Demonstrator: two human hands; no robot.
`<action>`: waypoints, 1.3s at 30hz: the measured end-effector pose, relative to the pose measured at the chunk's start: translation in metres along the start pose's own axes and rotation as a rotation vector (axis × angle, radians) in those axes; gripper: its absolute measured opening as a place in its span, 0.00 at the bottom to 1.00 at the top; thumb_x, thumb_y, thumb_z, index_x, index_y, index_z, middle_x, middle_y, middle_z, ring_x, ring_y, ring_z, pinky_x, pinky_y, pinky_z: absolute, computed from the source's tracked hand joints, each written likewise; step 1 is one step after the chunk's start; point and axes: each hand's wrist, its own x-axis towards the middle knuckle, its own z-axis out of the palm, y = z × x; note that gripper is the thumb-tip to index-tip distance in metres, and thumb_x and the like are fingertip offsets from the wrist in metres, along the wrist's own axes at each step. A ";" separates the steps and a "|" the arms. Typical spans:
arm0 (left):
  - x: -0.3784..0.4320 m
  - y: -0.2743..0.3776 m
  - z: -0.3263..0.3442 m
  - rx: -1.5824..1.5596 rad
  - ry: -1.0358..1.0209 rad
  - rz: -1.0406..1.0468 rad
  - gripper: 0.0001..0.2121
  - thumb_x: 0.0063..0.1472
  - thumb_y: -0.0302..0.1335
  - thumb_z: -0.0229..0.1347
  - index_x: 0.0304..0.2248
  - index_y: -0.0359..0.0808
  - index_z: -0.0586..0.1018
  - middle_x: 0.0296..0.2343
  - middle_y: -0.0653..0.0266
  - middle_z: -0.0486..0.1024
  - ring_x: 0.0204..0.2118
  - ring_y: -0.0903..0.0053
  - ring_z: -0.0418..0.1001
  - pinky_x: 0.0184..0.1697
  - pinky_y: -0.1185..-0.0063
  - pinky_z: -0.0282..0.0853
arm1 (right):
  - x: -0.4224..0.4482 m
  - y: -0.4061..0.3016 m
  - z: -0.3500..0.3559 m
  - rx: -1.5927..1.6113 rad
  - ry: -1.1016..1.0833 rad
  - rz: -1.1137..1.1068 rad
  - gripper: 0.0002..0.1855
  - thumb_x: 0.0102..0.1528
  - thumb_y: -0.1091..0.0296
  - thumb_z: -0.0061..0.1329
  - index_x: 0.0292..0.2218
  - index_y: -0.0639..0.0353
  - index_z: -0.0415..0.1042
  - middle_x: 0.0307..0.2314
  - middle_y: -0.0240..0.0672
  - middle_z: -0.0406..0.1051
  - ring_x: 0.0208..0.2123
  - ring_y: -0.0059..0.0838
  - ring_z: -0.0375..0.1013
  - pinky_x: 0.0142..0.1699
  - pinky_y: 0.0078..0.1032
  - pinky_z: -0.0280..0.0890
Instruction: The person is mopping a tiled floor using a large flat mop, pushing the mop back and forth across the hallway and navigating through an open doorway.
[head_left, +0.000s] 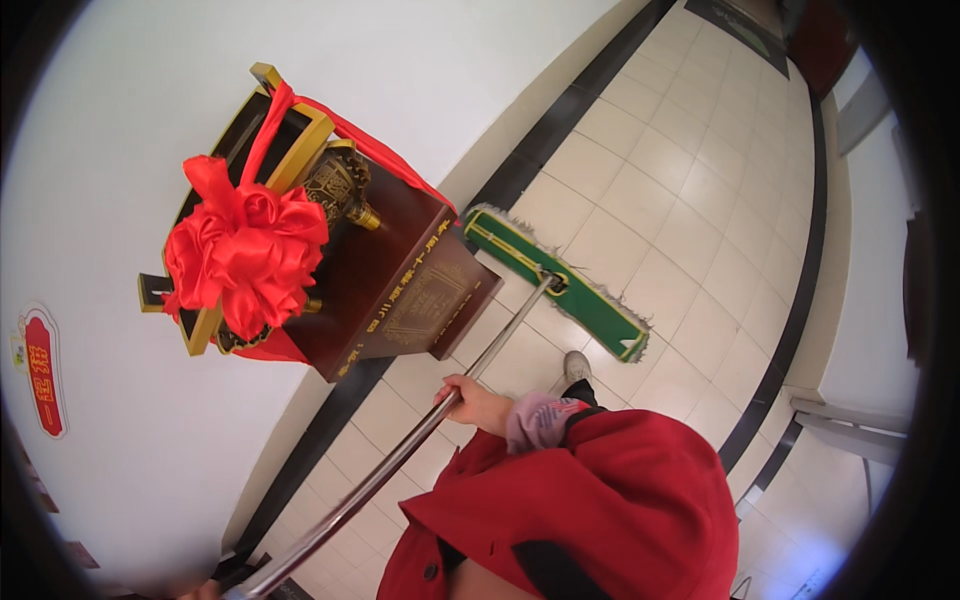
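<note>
My right hand (469, 400) is closed around the metal pole (390, 469) of a flat dust mop. The pole runs from the bottom left up to the mop head (592, 307), which has a green cover, yellow edging and grey fringe and lies on the tiled floor. At the lower left rim, only a blurred bit of my left hand (199, 591) shows beside the pole's upper end; its grip is hidden. Left of the mop head stands a dark wooden pedestal (397, 262) bearing a gold-trimmed bronze vessel (334, 184), with a red ribbon bow (247, 247) on its front.
A white wall (135, 187) rises behind the pedestal, with a red sign (46, 375) bearing writing. Pale floor tiles (667, 187) with black borders stretch to a dark mat (739, 34) at the top right. A shoe (577, 367) is near the mop head.
</note>
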 end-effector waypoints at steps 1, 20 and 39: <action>0.004 0.011 0.016 -0.048 -0.016 0.034 0.08 0.33 0.29 0.48 0.19 0.40 0.67 0.21 0.60 0.65 0.21 0.63 0.63 0.22 0.72 0.59 | 0.016 0.003 -0.012 0.010 -0.005 0.001 0.05 0.39 0.74 0.36 0.15 0.60 0.55 0.09 0.34 0.55 0.13 0.31 0.56 0.22 0.28 0.58; 0.062 0.110 0.079 -0.299 -0.815 0.083 0.15 0.43 0.40 0.43 0.28 0.37 0.65 0.22 0.52 0.67 0.28 0.61 0.65 0.27 0.69 0.59 | 0.061 -0.111 -0.058 -0.161 0.040 -0.198 0.06 0.41 0.73 0.38 0.19 0.64 0.55 0.10 0.37 0.55 0.14 0.32 0.59 0.19 0.30 0.58; 0.274 0.151 -0.012 -0.452 -0.602 0.496 0.15 0.42 0.38 0.44 0.28 0.35 0.65 0.22 0.51 0.67 0.28 0.60 0.64 0.28 0.69 0.58 | 0.045 -0.115 0.123 0.015 -0.035 -0.459 0.07 0.37 0.78 0.37 0.13 0.70 0.56 0.08 0.43 0.55 0.11 0.37 0.58 0.17 0.31 0.57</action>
